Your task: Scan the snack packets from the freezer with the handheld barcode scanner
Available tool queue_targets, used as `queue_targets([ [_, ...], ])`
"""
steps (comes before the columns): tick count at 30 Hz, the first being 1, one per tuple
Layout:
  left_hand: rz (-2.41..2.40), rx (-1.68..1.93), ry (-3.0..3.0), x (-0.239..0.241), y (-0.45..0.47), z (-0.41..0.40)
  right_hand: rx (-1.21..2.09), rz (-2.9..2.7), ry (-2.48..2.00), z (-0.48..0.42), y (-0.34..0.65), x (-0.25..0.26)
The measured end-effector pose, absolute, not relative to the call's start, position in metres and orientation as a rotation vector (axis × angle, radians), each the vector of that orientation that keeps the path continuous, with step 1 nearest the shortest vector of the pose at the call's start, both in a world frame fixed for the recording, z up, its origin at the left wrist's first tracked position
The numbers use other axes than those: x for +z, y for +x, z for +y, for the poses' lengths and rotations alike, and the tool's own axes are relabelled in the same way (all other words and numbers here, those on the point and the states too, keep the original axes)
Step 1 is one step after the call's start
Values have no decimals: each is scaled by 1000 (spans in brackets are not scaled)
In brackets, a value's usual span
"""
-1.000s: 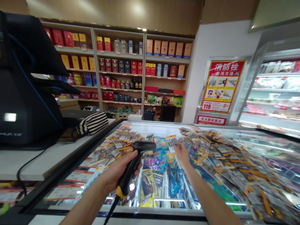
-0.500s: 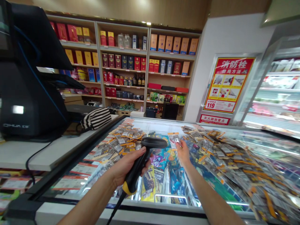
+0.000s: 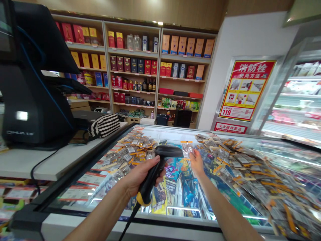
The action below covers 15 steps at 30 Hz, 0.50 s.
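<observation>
My left hand (image 3: 144, 174) is wrapped round the handle of a black barcode scanner (image 3: 151, 179) with a yellow-trimmed base and a trailing cable. The scanner's head points right, its front end close to a small clear packet (image 3: 186, 149) with an orange top edge. That packet is pinched in the fingers of my right hand (image 3: 197, 162), held up over the glass-topped freezer. Similar packets lie in a heap (image 3: 137, 147) beyond my left hand. A larger spread of them (image 3: 245, 167) covers the glass on the right.
Coloured bags (image 3: 187, 190) show through the freezer glass. To the left, a black point-of-sale terminal (image 3: 37, 110) and a striped pouch (image 3: 104, 126) stand on a white counter (image 3: 32, 164). Shelves of boxes (image 3: 134, 65) line the back wall, beside a red fire-hydrant sign (image 3: 248, 90).
The scanner has shifted right, and its head is now closer to the packet. My right hand stays in nearly the same place, still pinching the packet.
</observation>
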State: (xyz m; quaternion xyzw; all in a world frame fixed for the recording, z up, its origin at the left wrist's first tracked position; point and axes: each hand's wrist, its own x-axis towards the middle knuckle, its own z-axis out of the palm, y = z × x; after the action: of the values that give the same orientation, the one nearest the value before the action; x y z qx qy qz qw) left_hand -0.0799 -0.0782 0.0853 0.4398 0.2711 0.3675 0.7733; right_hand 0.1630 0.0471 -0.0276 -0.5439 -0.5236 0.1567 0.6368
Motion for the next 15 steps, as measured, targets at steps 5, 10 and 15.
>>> queue_targets([
  [5,487,784,878,82,-80,-73,374,-1205,-1224,46,164,-27],
  [10,408,780,827,83,-79,-69,376,-1188,-1222,46,164,-29],
  [15,453,769,815,83,-72,-70,353,-1192,-1196,46,164,-30],
])
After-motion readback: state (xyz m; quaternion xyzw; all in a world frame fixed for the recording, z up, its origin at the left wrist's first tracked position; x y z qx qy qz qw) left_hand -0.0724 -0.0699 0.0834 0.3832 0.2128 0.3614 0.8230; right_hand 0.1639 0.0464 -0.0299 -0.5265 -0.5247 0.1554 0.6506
